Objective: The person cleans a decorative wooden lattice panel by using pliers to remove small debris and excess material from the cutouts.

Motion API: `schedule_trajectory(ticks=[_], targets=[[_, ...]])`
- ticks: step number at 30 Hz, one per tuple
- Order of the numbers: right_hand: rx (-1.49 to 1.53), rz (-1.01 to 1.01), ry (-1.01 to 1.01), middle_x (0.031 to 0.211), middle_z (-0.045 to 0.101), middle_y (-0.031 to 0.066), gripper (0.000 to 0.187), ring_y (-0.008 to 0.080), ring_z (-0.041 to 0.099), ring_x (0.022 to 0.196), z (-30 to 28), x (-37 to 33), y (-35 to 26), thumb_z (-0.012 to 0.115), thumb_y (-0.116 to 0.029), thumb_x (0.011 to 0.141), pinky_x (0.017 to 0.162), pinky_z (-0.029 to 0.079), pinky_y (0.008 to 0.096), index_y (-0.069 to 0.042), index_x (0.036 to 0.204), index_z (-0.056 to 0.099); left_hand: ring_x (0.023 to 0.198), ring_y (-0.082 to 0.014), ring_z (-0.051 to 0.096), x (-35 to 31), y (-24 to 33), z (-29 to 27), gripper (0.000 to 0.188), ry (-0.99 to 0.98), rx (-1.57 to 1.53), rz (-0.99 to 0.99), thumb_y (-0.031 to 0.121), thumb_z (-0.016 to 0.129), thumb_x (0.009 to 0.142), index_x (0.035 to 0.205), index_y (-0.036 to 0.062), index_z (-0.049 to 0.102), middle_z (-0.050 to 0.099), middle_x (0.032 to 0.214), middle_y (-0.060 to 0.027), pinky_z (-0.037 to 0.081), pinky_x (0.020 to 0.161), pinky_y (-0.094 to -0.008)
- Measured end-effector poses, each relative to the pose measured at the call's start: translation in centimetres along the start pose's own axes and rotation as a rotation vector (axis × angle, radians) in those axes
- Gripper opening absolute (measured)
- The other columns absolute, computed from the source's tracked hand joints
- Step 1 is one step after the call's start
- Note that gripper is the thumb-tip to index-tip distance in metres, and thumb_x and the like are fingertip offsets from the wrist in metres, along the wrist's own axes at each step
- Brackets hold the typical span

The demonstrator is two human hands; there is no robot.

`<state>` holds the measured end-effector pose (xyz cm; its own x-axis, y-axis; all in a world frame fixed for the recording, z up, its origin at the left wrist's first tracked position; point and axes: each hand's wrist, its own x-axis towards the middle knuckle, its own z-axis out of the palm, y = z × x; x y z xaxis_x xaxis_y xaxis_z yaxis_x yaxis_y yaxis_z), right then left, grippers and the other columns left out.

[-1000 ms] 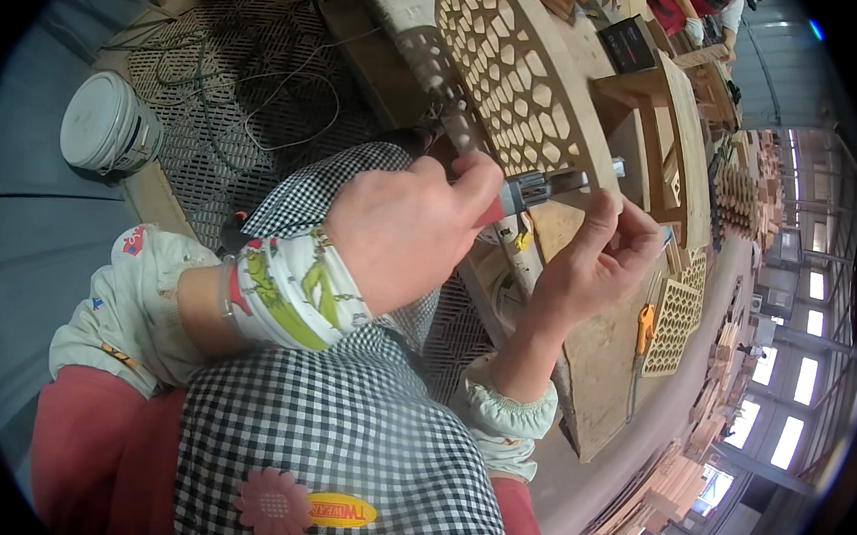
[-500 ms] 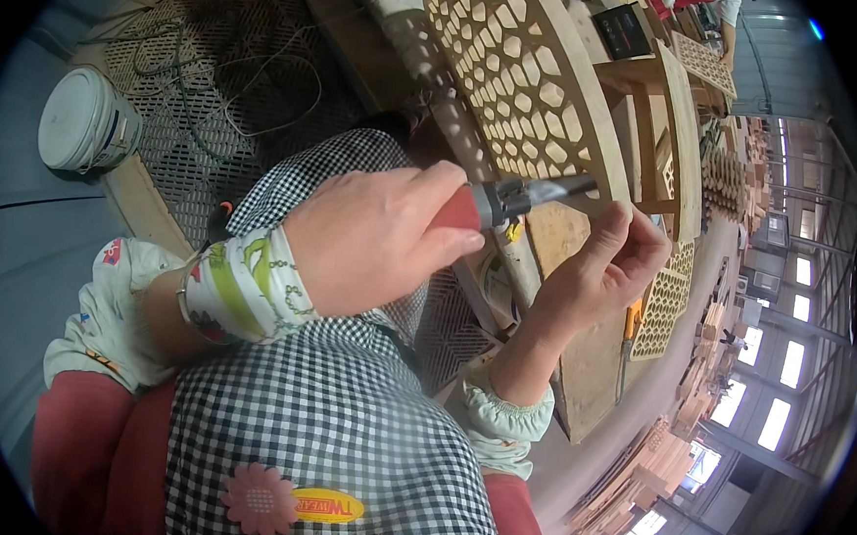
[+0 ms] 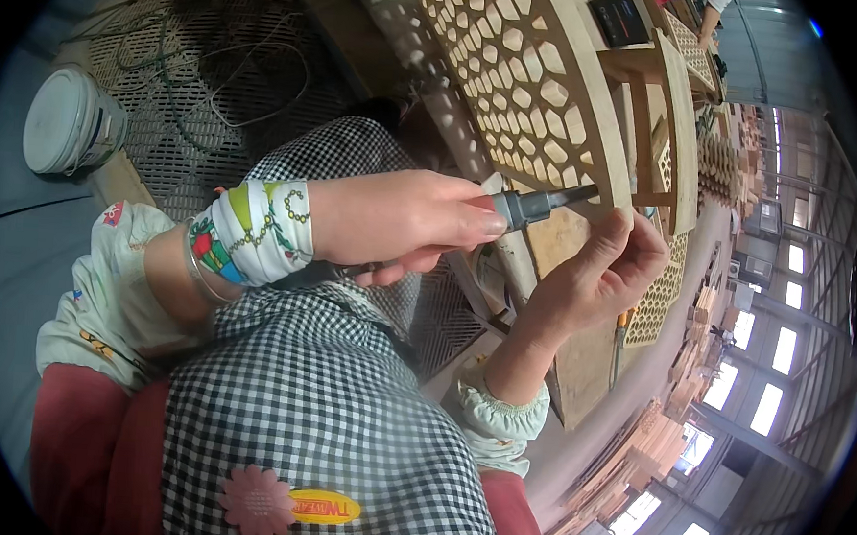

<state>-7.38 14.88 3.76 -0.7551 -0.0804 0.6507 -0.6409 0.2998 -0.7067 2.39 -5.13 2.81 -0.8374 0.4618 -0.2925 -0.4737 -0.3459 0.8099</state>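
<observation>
The left hand [image 3: 407, 222] is wrapped round the handle of a red-handled tool [image 3: 522, 211], which lies between the two hands, its dark tip aimed right, toward the near end of a pale wooden lattice panel [image 3: 520, 82]. The right hand [image 3: 600, 263] has its fingers curled in and its thumb against the fingertips, by that panel end; I cannot tell whether they pinch the wood or anything small.

The tool looks rigid and fairly light, judging by the one-handed hold; the handle seems the sound place to grasp, well back from the narrow tip. The panel, on the far side of the hands, is probably stiff and moderately light, being pierced all over. Its thin bridges between openings could snap, so the solid curved border would be safer to hold than the lattice. Bare wood should not be very slippery.

Counting: one red-handled tool, one large lattice panel, one curved wooden frame [image 3: 677, 136] right of it, one dark box [image 3: 617, 19] farther off, one orange-handled tool [image 3: 622, 321] at the right on the surface [image 3: 579, 375], and one white lidded bucket [image 3: 62, 123] at the far left. At least two smaller perforated panels show: one [image 3: 654, 306] near the orange handle, another [image 3: 689, 56] far right; the lattice openings are too many to count surely
</observation>
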Motion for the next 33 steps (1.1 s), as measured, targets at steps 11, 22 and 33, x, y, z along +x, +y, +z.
schedule_trajectory(ticks=[11,22,33], targets=[[-0.008,0.077,-0.018,0.101,0.059,0.0053,0.02,0.0099,0.057,0.089,-0.3,1.7,0.5,0.062,-0.02,0.108,0.081,0.051,0.0227,-0.001,0.11,0.055,0.047,-0.004,0.047,-1.3,-4.1,-1.0,0.033,0.033,0.022,-0.074,0.035,0.048,0.111,0.113,0.003,0.054,0.051,0.065,0.0037,0.042,0.044,-0.0198],[-0.071,0.007,-0.012,0.1,0.055,0.0038,0.023,0.0103,0.052,0.086,-0.2,1.2,0.4,0.065,-0.022,0.106,0.076,0.045,0.0232,-0.001,0.108,0.056,0.049,-0.0038,0.047,1.5,-3.2,0.3,0.032,0.255,0.359,0.289,0.033,0.052,0.109,0.115,0.0025,0.056,0.055,0.071,0.0022,0.04,0.044,-0.0207],[-0.021,0.038,-0.011,0.096,0.053,0.0014,0.03,0.007,0.048,0.078,-0.3,1.3,0.5,0.07,-0.029,0.104,0.067,0.041,0.0203,-0.001,0.104,0.058,0.044,-0.0079,0.047,2.3,-3.9,-1.6,0.041,-0.234,-0.389,-0.052,0.04,0.039,0.112,0.115,0.0025,0.053,0.054,0.067,-0.0032,0.04,0.037,-0.0223]])
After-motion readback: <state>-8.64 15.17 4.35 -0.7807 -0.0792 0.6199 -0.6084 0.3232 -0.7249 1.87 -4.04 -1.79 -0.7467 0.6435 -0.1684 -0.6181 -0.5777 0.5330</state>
